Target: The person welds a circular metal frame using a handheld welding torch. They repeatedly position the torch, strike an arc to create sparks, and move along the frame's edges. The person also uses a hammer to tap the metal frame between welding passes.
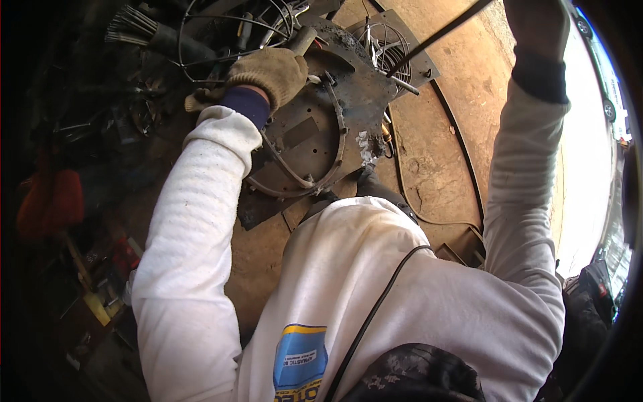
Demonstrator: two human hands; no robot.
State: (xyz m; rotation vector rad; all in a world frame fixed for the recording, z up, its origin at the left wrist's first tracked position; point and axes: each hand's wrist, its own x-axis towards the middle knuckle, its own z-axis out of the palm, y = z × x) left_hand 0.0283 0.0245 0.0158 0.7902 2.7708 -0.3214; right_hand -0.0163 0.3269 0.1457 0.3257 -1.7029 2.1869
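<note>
My left hand (271, 72), in a tan knit work glove, is closed over the far left side of a dark metal plate (358, 100). What its fingers grip is hidden beneath the glove. A short brownish cylinder (303, 41) juts out just beyond it. On the plate, close to this hand, lies a curved metal strip (343, 130), bent into a rough loop with its rough edge showing. My right hand (538, 27) is raised at the upper right, dark and cut by the picture's edge, so its fingers cannot be made out. A long dark rod (439, 38) slants down toward the plate.
A coil of wire (388, 50) sits beyond the plate. Beside my left hand are a wire hoop (181, 40), a bristle brush (130, 27) and dark clutter. Cables (455, 127) run across the brown floor at right. A red object (50, 204) lies at far left.
</note>
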